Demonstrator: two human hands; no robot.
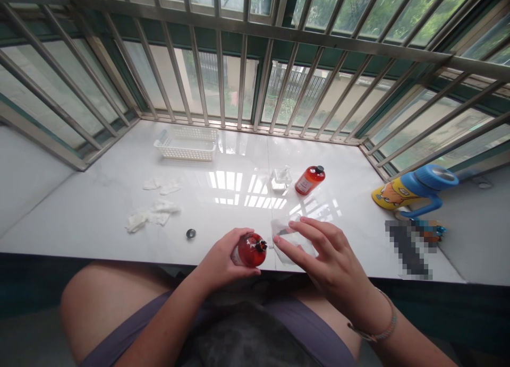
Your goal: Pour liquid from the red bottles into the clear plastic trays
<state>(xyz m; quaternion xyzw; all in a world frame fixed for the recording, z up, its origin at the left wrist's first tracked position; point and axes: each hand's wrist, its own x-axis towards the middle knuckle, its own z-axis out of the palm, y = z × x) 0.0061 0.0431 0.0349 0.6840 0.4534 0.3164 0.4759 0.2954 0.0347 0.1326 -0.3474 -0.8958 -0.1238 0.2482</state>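
Observation:
My left hand (229,258) is wrapped round a red bottle (250,252) at the front edge of the white counter. The bottle leans to the right, and its narrow neck has a dark, uneven top. My right hand (324,250) hovers over a clear plastic bag (297,248), fingers spread apart; whether the fingertips touch the bag I cannot tell. Something dark shows in or under the bag. A small black cap (191,233) lies on the counter, left of the bottle. A second red bottle (310,180), with a black cap and a label, stands farther back.
A small clear container (281,180) stands beside the second bottle. Crumpled white tissues (153,216) lie at left, below a white plastic basket (186,150). At right are a yellow and blue flask (414,187) and a blurred-out item (408,250). Metal bars (263,33) line the window.

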